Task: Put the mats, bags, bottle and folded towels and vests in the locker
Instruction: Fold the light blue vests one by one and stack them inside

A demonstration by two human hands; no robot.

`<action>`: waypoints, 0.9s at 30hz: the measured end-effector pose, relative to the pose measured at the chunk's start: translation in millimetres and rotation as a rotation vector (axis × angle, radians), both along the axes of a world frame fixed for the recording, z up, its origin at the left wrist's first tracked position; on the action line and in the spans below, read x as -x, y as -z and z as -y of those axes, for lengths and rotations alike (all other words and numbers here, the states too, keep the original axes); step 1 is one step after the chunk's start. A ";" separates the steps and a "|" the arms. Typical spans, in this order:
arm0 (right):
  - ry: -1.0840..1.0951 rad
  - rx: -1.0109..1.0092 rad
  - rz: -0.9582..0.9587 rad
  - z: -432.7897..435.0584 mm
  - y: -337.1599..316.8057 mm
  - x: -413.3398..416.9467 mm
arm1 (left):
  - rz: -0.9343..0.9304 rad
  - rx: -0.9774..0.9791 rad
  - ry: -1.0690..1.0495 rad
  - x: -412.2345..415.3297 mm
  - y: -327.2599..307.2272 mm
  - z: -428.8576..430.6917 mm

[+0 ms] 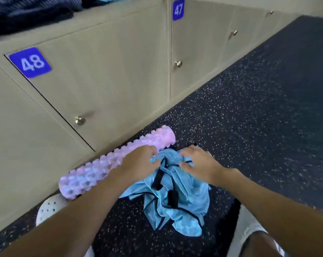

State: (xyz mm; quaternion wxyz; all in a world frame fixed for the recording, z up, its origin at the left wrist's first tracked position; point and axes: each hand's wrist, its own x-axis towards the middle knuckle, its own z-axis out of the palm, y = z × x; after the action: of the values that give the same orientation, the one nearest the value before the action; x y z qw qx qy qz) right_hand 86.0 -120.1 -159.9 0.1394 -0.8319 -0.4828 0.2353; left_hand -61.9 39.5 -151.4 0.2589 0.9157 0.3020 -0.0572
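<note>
A crumpled light-blue vest with black trim and black straps lies in a heap on the dark speckled floor. My left hand grips its upper left edge, fingers curled into the cloth. My right hand pinches the upper right edge of the same vest. A pink knobbly foam roller lies along the foot of the lockers, just behind my left hand. Locker door 48 is closed right above the roller.
Locker door 47 and further doors to its right are closed, each with a round metal knob. Dark folded fabric sits on top of the lockers at upper left. My white perforated shoe is beside the roller's near end.
</note>
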 end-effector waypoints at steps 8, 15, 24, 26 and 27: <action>-0.020 0.165 -0.085 56.8 68.7 39.5 | -0.121 0.172 -0.012 33.8 76.8 39.0; 0.222 -0.031 -0.151 70.1 68.6 29.5 | -0.035 -0.089 0.111 32.1 85.6 69.4; 0.252 -0.138 -0.029 83.7 60.4 28.7 | -0.151 -0.067 0.166 35.4 97.4 100.0; 0.245 -0.117 -0.090 86.2 62.3 36.0 | -0.120 0.026 0.106 40.6 98.3 104.0; 0.225 -0.088 -0.111 87.8 63.2 40.6 | -0.098 0.083 0.076 43.9 98.9 105.1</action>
State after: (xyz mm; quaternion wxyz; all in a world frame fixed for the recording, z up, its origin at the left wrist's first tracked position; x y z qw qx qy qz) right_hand 45.4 -207.9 -223.1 0.2279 -0.8595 -0.3879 0.2424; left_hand -105.8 -65.6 -250.3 0.2789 0.9111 0.2768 -0.1244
